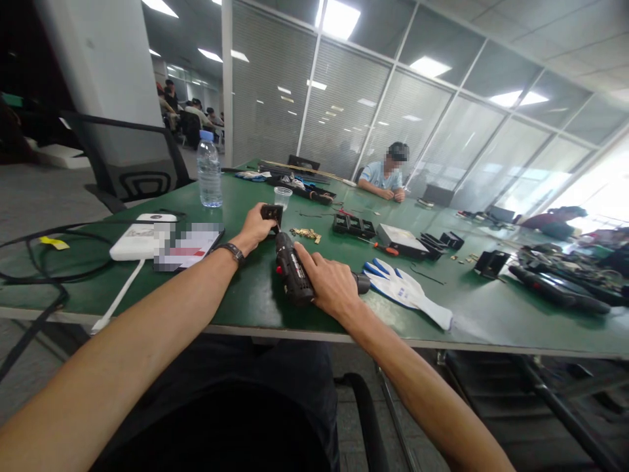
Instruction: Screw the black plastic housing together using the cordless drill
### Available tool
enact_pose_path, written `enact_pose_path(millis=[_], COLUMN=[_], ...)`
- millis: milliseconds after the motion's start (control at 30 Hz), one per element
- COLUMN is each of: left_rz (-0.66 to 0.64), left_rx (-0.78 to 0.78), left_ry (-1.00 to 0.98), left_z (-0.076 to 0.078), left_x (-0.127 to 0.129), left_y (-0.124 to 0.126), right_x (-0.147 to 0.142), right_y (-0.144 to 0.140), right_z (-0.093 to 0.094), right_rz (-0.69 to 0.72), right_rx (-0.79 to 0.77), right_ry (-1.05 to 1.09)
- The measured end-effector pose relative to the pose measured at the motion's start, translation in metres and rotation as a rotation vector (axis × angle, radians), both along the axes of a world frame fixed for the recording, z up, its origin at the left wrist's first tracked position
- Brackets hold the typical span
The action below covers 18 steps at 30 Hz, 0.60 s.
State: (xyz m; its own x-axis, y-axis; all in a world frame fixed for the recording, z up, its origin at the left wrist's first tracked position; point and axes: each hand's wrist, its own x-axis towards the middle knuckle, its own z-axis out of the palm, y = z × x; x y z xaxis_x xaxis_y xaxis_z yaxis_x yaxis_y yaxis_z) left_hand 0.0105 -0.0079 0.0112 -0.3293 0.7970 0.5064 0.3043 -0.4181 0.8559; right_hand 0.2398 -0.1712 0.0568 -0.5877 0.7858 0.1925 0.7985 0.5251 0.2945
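- Here, the right hand point(331, 278) grasps the drill point(293, 272), fingers wrapped around it, over the table point(246, 295).
- Left hand point(254, 226): fingers gripping a black part point(272, 212) at the drill's tip.
- Brass pieces point(308, 234): just beside the drill's front end.
- Glove point(405, 292): right of the drill.
- Cup point(282, 198): beyond the drill.

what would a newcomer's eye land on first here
The black power drill in the right hand, pointing at the small black part in the left hand, front and centre. Next, the white-and-blue glove lying right of the drill, and the blue-capped bottle standing toward the left of the green table.
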Motion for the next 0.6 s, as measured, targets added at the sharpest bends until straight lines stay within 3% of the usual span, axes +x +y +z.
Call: enact_pose_path(millis=[600], left_rz=[-0.015], left_rx=[-0.009], left_ry=[-0.036], left_z=[-0.0006], left_x=[-0.0007], left_y=[0.0001], right_x=[-0.0004], right_y=[0.0011], right_z=[-0.0015], right_rz=[-0.001], right_rx=[-0.003], right_ry=[0.015])
